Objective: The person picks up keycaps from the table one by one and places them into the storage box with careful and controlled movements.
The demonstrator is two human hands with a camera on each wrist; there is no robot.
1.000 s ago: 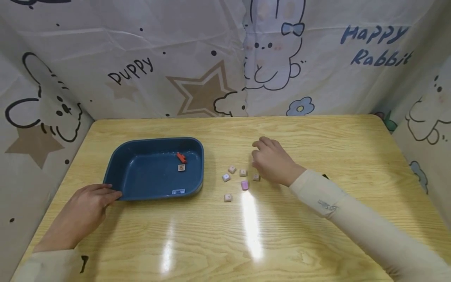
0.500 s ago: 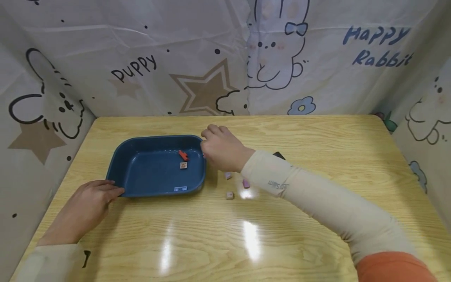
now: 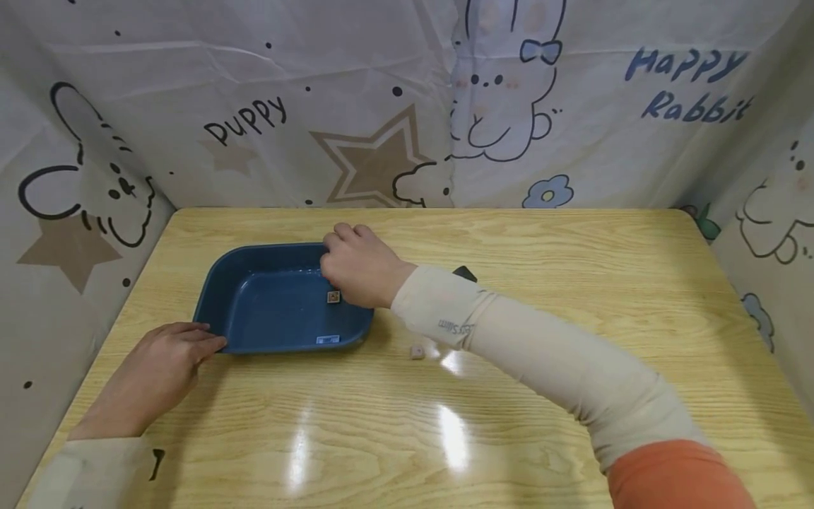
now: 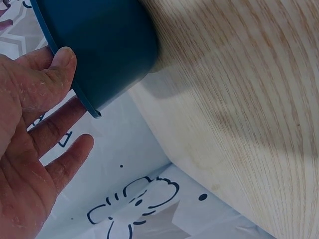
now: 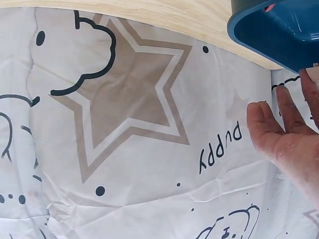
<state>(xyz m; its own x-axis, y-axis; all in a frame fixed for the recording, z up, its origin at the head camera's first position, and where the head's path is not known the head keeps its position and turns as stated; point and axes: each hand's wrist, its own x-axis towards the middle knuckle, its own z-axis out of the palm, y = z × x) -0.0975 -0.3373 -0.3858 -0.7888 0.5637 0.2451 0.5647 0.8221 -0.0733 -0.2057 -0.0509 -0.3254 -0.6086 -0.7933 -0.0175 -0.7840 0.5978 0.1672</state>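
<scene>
My left hand (image 3: 167, 375) grips the near left corner of a dark blue plastic basin (image 3: 280, 349). In the left wrist view the thumb lies over the rim, with fingers on the other side. My right hand (image 3: 362, 265) is over the basin's right end, its fingers bent. At the edge of the right wrist view, a small beige piece, like a keycap (image 5: 313, 74), shows between its fingers. Inside the basin lies a small square keycap (image 3: 333, 297) with a brown face. A bit of a red piece (image 5: 270, 7) shows in the right wrist view; my right hand hides it from the head view.
A pale keycap (image 3: 416, 352) lies on the wooden table (image 3: 356, 424), right of the basin. The right sleeve (image 3: 509, 339) covers the spot where other pieces lay. Behind it a black object (image 3: 466, 273) peeks out. Printed cloth (image 3: 280, 177) walls the table's back and sides.
My right hand has swung left from the loose keycaps to above the basin's right end. The left hand keeps its grip on the rim.
</scene>
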